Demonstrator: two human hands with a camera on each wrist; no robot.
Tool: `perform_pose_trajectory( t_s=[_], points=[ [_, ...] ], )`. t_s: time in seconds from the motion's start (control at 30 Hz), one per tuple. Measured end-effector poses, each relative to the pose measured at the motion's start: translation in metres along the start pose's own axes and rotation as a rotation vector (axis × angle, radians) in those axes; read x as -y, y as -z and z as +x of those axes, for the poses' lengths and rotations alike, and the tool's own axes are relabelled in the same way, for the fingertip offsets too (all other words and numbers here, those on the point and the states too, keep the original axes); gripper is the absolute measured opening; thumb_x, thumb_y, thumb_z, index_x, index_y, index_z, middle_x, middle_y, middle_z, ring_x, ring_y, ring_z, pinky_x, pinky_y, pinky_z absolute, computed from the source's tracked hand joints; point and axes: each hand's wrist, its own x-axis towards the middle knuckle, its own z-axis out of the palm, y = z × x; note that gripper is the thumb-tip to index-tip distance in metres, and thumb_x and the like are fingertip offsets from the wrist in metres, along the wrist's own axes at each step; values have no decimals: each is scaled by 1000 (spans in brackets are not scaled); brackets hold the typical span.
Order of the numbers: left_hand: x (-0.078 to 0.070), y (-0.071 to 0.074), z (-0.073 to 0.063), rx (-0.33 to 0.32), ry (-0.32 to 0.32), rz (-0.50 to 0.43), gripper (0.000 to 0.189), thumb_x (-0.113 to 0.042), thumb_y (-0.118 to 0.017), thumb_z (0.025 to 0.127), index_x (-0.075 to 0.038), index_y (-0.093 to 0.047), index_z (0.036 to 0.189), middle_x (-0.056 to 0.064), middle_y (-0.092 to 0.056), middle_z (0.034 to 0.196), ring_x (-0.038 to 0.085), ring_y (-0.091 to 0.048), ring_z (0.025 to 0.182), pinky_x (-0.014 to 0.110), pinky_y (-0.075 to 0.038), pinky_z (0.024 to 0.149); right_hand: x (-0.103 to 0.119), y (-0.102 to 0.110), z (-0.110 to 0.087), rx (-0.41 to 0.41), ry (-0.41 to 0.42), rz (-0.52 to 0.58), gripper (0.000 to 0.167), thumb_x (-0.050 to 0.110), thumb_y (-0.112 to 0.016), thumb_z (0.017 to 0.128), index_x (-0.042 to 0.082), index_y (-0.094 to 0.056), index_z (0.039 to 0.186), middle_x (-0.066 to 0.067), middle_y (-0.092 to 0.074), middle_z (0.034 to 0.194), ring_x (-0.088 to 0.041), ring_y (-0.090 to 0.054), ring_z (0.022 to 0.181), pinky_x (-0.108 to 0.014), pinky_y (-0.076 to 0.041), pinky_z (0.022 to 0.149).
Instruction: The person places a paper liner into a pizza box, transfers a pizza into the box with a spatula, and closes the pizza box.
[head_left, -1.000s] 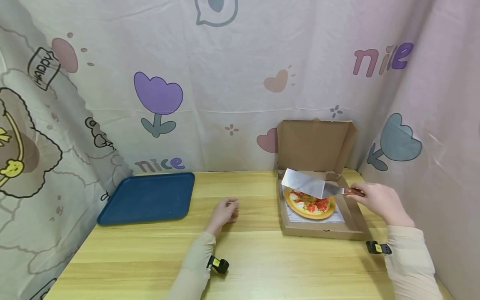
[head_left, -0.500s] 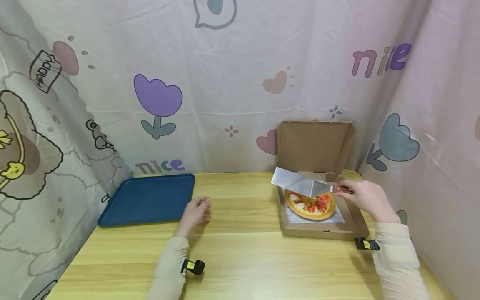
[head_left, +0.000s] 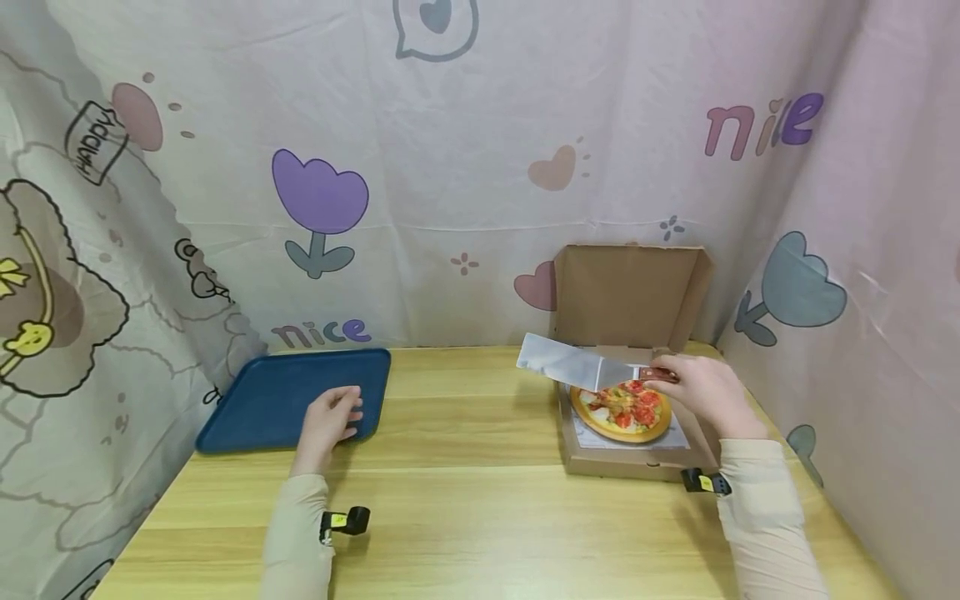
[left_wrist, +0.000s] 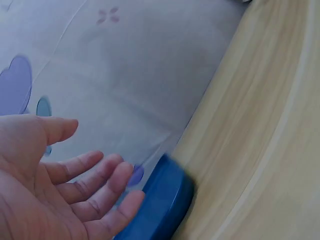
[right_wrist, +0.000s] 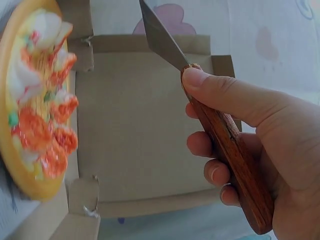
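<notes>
My right hand grips the wooden handle of a metal pizza spatula. The spatula's flat blade hangs above the left rear part of an open cardboard box, reaching past its left edge. Inside the box lies a small pizza on a printed paper sheet; the blade covers part of its far edge. Over the right part of a blue tray is my left hand, holding nothing. In the left wrist view its fingers are relaxed and spread, near the tray's rim; contact cannot be told.
The box lid stands upright at the back against a patterned curtain. Curtain also closes off the left and right sides. Bare wooden table lies between the tray and the box.
My left hand has moved left from the middle of the table to over the tray. The right hand has shifted left with the spatula, its blade now extending beyond the box.
</notes>
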Motion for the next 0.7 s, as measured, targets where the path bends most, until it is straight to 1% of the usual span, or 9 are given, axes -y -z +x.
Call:
perform_pose_trajectory(
  t_s=[0.1, 0.17, 0.23, 0.33, 0.43, 0.53, 0.6, 0.7],
  points=[
    [5, 13, 0, -68, 18, -23, 64, -54, -46, 98, -9, -45, 143, 16, -58, 130, 17, -64, 103, 33, -58, 83, 4, -4, 4, 11, 7, -11, 35, 36, -76, 82, 14, -72, 108, -6, -75, 93, -20, -65, 73, -42, -51, 62],
    [10, 20, 0, -115, 33, -47, 66, -56, -47, 96, -9, -47, 142, 10, -62, 121, 10, -65, 95, 31, -58, 81, 7, -6, 7, 15, 18, -12, 35, 36, -75, 82, 13, -72, 109, -8, -75, 96, -21, -66, 74, -43, -51, 62],
    [15, 28, 1, -155, 49, -74, 68, -57, -49, 94, -7, -48, 140, 2, -66, 109, 6, -65, 88, 29, -59, 77, 11, -7, 11, 17, 29, -14, 36, 37, -75, 82, 14, -71, 110, -8, -75, 97, -23, -67, 74, -44, -52, 63],
    [22, 37, 0, -200, 72, -102, 65, -53, -51, 95, -4, -49, 138, -7, -67, 90, 4, -65, 78, 26, -59, 70, 18, -8, 15, 24, 38, -9, 35, 40, -74, 83, 16, -71, 109, -7, -75, 96, -24, -68, 76, -45, -52, 63],
    [30, 46, 0, -225, 89, -115, 64, -51, -51, 96, -1, -49, 136, -11, -64, 79, 4, -64, 73, 24, -58, 66, 27, -9, 20, 23, 41, -5, 34, 43, -74, 82, 18, -72, 105, -3, -75, 92, -23, -67, 76, -43, -51, 62],
    [40, 55, -2, -237, 112, -136, 66, -52, -52, 95, 0, -49, 136, -10, -63, 76, 3, -63, 70, 24, -58, 65, 35, -10, 25, 21, 50, 1, 32, 45, -74, 82, 19, -72, 99, 2, -73, 85, -18, -64, 72, -40, -50, 61],
    [45, 62, -3, -238, 138, -172, 65, -52, -52, 95, 0, -48, 135, -10, -63, 75, 3, -64, 69, 24, -58, 64, 40, -13, 29, 22, 55, 0, 29, 44, -75, 81, 19, -71, 96, 3, -72, 82, -16, -63, 69, -39, -49, 60],
    [50, 71, -5, -242, 193, -260, 61, -51, -54, 94, -4, -51, 131, -10, -64, 73, 3, -64, 68, 24, -58, 62, 46, -18, 33, 16, 71, 8, 27, 43, -75, 82, 20, -71, 94, 4, -71, 81, -13, -60, 66, -37, -48, 59]
  ],
)
